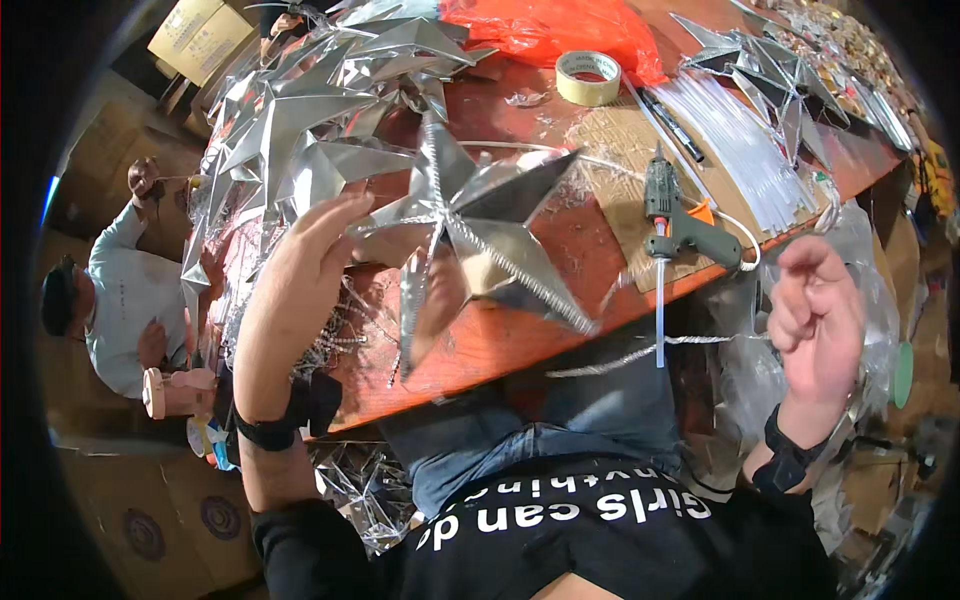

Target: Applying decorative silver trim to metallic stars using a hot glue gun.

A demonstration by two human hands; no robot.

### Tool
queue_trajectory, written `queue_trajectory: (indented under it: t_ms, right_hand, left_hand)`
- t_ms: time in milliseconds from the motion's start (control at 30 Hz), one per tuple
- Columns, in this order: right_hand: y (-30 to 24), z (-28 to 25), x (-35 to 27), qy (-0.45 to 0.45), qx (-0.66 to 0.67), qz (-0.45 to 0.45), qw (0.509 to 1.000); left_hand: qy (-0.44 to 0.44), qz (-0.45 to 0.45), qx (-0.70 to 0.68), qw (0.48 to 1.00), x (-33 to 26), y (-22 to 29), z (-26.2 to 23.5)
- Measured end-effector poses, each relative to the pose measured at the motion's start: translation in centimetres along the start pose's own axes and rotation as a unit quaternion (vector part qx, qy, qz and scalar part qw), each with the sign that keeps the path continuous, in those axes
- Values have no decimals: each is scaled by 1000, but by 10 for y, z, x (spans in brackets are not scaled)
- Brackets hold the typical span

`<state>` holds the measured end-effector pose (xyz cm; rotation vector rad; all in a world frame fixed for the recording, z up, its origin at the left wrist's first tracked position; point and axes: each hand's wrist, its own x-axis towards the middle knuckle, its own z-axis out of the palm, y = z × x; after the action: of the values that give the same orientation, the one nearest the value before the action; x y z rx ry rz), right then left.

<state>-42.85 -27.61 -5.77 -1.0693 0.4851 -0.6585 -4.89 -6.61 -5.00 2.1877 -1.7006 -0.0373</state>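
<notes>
A shiny silver five-pointed star point(500, 210) with raised facets is tilted above the red table. Silver braided trim runs along some of its ridges. My left hand point(325, 240) is closed on the star's left point; the fingertips are partly hidden behind it. Off to the right, my right hand point(815, 310) is raised with its fingers curled in a pinch. From those fingers a loose length of silver trim point(640, 355) stretches left over my lap, apart from the star. Between the hands, a dark green glue gun point(662, 205) with an orange trigger lies with a clear glue stick poking over the table edge.
Several silver stars point(265, 130) are heaped at the left, another star point(775, 75) at the far right. Clear glue sticks point(735, 150) and a marker point(672, 125) lie on cardboard point(620, 140). Behind are a tape roll point(588, 80) and red plastic point(550, 35). Another person point(130, 290) works left.
</notes>
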Motion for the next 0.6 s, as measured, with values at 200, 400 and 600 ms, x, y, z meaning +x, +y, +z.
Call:
queue_trajectory:
  t_ms: [200, 400, 600]
  right_hand:
    - [16, 13, -5, -10, -33, -41, 999]
    - [-23, -74, -53, -205, 311, -161, 914]
    - [-68, -21, -30, -250, 249, -252, 901]
  left_hand:
    - [-63, 36, -32, 997, 10, 74, 5]
    - [-105, 58, -14, 993, 24, 67, 7]
    - [-187, 68, -170, 965, 16, 56, -15]
